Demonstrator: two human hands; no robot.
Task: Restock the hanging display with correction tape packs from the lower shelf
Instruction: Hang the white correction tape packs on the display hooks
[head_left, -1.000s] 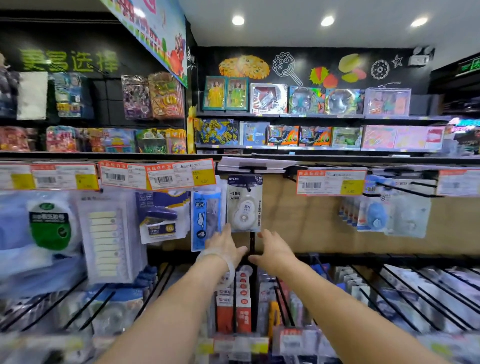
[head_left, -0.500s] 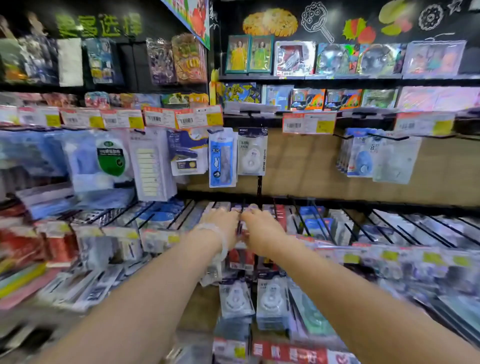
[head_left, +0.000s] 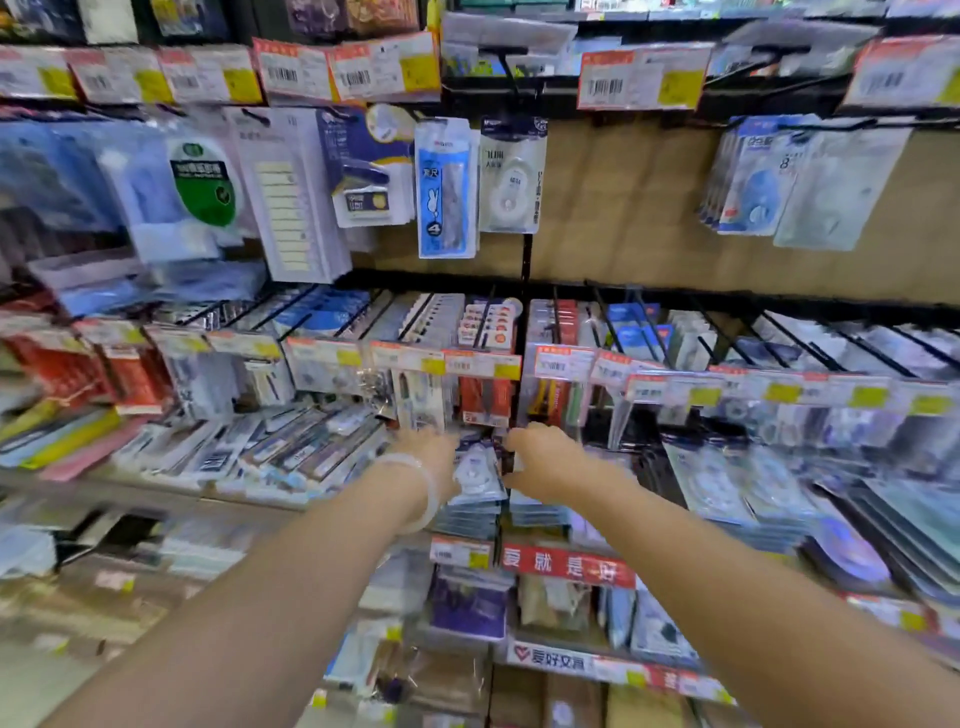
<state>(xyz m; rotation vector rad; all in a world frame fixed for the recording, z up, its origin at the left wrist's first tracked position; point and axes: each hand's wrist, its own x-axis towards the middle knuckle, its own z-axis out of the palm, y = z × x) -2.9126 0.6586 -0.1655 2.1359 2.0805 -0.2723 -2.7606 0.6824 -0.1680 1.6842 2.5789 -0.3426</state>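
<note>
Both hands reach the stack of clear-fronted white correction tape packs on the lower shelf. Left hand and right hand flank it; blur hides any grip. Grabbing blind could topple neighbouring stacks.

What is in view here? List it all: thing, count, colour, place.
correction tape pack: one, white, hanging top centre
blue pack: one, hanging left of it
correction tape stack: several packs, blue-white, lower shelf between the hands
price tags: many, white, orange and yellow, on rails
red banner: one, shelf edge below the stack
bracelet: one, pale, left wrist
left hand: at the stack's left side, grip unclear
right hand: at its right side, grip unclear
</note>
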